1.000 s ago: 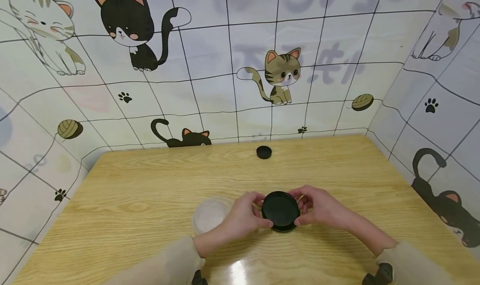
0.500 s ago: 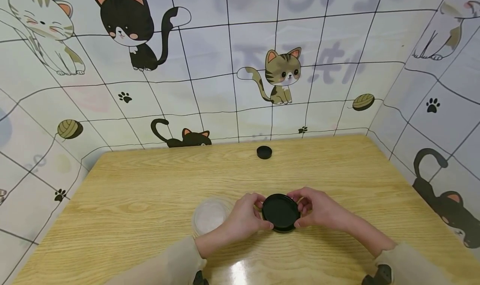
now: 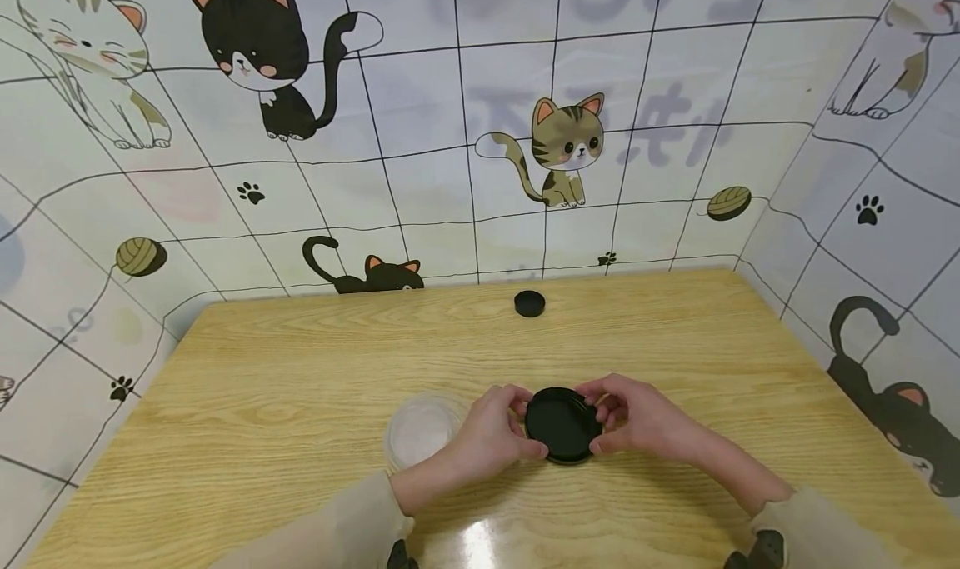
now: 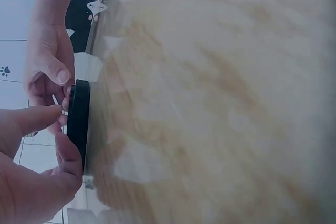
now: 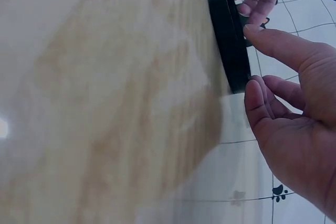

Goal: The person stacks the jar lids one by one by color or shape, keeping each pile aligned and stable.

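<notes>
Between both hands, near the table's front middle, is a flat black round lid (image 3: 564, 426), with a rim line visible along its edge. My left hand (image 3: 491, 431) holds its left side, thumb at the front and fingers behind. On the opposite side my right hand (image 3: 637, 415) grips the rim in the same way. In the left wrist view the lid (image 4: 79, 124) appears edge-on, just over the table surface; whether it touches is unclear. From the right wrist its side (image 5: 231, 40) shows two stacked bands. Beside my left wrist lies a clear round container or lid (image 3: 420, 430), partly covered by that hand.
A small black round cap (image 3: 529, 303) sits near the back edge of the wooden table (image 3: 300, 386). Cat-printed cloth walls (image 3: 420, 177) stand behind the table and at both sides.
The lid's top has turned and tilted slightly between my fingers, its raised rim shifting from the front toward the upper right. Both hands stay nearly in place.
</notes>
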Available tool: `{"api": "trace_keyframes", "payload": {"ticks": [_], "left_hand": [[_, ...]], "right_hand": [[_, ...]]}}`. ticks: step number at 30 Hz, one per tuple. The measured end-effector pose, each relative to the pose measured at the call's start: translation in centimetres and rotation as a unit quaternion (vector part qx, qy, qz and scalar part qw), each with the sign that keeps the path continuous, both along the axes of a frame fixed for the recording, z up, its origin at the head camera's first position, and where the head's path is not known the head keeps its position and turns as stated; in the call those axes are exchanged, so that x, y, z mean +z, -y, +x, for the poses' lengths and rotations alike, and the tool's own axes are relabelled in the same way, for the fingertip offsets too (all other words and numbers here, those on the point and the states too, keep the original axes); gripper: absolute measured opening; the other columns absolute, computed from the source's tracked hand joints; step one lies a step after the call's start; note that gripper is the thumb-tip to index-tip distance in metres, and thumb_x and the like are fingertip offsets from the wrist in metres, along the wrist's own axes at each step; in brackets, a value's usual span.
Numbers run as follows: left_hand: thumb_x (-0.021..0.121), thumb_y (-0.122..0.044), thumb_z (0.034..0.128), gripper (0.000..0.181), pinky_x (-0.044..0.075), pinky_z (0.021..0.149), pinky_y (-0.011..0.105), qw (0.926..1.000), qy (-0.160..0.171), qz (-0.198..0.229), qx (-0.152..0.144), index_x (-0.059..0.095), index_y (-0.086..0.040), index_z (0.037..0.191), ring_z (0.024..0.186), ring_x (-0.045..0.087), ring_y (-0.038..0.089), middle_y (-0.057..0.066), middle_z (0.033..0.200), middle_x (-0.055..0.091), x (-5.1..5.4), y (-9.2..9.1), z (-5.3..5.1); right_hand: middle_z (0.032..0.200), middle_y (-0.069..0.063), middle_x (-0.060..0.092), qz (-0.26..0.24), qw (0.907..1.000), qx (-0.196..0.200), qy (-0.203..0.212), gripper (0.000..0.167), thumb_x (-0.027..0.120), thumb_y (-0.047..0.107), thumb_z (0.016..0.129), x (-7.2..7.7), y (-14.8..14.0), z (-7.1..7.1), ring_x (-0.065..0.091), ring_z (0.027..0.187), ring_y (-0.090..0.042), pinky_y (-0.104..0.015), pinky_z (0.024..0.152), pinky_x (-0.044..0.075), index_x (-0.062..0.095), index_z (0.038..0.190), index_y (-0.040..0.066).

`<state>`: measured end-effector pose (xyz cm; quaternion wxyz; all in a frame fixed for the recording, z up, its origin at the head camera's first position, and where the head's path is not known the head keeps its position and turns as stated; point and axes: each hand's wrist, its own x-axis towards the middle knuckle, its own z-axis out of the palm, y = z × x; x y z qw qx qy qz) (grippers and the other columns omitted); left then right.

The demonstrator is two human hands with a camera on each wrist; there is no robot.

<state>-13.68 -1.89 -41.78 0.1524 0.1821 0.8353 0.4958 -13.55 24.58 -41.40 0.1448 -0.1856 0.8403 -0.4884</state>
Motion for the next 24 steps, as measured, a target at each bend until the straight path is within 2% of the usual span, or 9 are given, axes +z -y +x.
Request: {"api": "trace_keyframes", "payload": {"ticks": [4, 7, 12, 15, 17, 20, 24], "left_hand": [[0.089, -0.008, 0.0764, 0.068, 0.050, 0.064, 0.024, 0.9999, -0.010, 0.012, -0.006, 0.056, 0.004, 0.134, 0.079, 0.058, 0.012, 0.007, 0.111, 0.053, 0.5, 0.2, -0.8], [0.088, -0.010, 0.0789, 0.068, 0.051, 0.063, 0.026, 0.9994, -0.020, 0.026, -0.007, 0.055, 0.002, 0.138, 0.079, 0.060, 0.013, 0.012, 0.115, 0.053, 1.5, 0.5, -2.0], [0.085, -0.010, 0.0842, 0.062, 0.051, 0.063, 0.029, 0.9968, -0.011, 0.077, 0.015, 0.055, -0.003, 0.139, 0.079, 0.060, 0.015, 0.013, 0.116, 0.055, 4.2, 1.1, -5.3], [0.082, -0.010, 0.0872, 0.056, 0.050, 0.062, 0.030, 0.9926, 0.000, 0.118, 0.029, 0.056, -0.005, 0.137, 0.074, 0.057, 0.017, 0.013, 0.112, 0.055, 5.6, 1.2, -7.5], [0.081, -0.010, 0.0881, 0.054, 0.049, 0.061, 0.031, 0.9895, 0.001, 0.140, 0.037, 0.057, -0.006, 0.136, 0.072, 0.057, 0.019, 0.014, 0.111, 0.055, 6.1, 0.9, -8.8], [0.082, -0.012, 0.0877, 0.057, 0.049, 0.062, 0.030, 0.9864, -0.007, 0.155, 0.054, 0.055, -0.008, 0.138, 0.075, 0.059, 0.023, 0.020, 0.117, 0.055, 6.3, 0.4, -10.4], [0.083, -0.013, 0.0875, 0.065, 0.055, 0.071, 0.036, 0.9834, -0.006, 0.163, 0.081, 0.050, -0.011, 0.144, 0.087, 0.064, 0.026, 0.022, 0.131, 0.052, 5.2, -0.2, -12.5]], "right_hand": [[0.116, -0.012, 0.057, 0.023, 0.9990, -0.010, -0.036, 0.069, 0.090, 0.011, 0.079, 0.8, -0.3, -0.3, 0.057, 0.089, -0.021, -0.028, 0.074, 0.051, 0.057, 0.137, -0.004], [0.118, -0.014, 0.058, 0.048, 0.9961, -0.016, -0.072, 0.067, 0.089, 0.011, 0.080, 1.9, -0.4, -0.9, 0.058, 0.088, -0.022, -0.028, 0.074, 0.052, 0.057, 0.137, -0.005], [0.119, -0.016, 0.060, 0.078, 0.9903, -0.018, -0.113, 0.062, 0.087, 0.009, 0.083, 3.5, -0.5, -2.3, 0.061, 0.090, -0.027, -0.029, 0.077, 0.053, 0.058, 0.137, -0.004], [0.118, -0.014, 0.060, 0.078, 0.9897, -0.018, -0.119, 0.061, 0.085, 0.010, 0.084, 4.5, -0.4, -3.6, 0.061, 0.092, -0.027, -0.029, 0.078, 0.053, 0.058, 0.138, -0.002], [0.118, -0.013, 0.060, 0.069, 0.9906, -0.020, -0.116, 0.061, 0.085, 0.012, 0.085, 5.1, -0.1, -4.6, 0.061, 0.093, -0.026, -0.029, 0.079, 0.053, 0.058, 0.139, -0.002], [0.119, -0.014, 0.060, 0.052, 0.9922, -0.025, -0.111, 0.061, 0.084, 0.012, 0.087, 5.8, 0.4, -6.1, 0.061, 0.096, -0.025, -0.031, 0.080, 0.053, 0.057, 0.140, -0.001], [0.126, -0.017, 0.058, 0.025, 0.9961, -0.020, -0.082, 0.064, 0.081, 0.013, 0.090, 6.0, 1.0, -8.2, 0.062, 0.105, -0.029, -0.034, 0.085, 0.055, 0.053, 0.145, 0.000]]}}
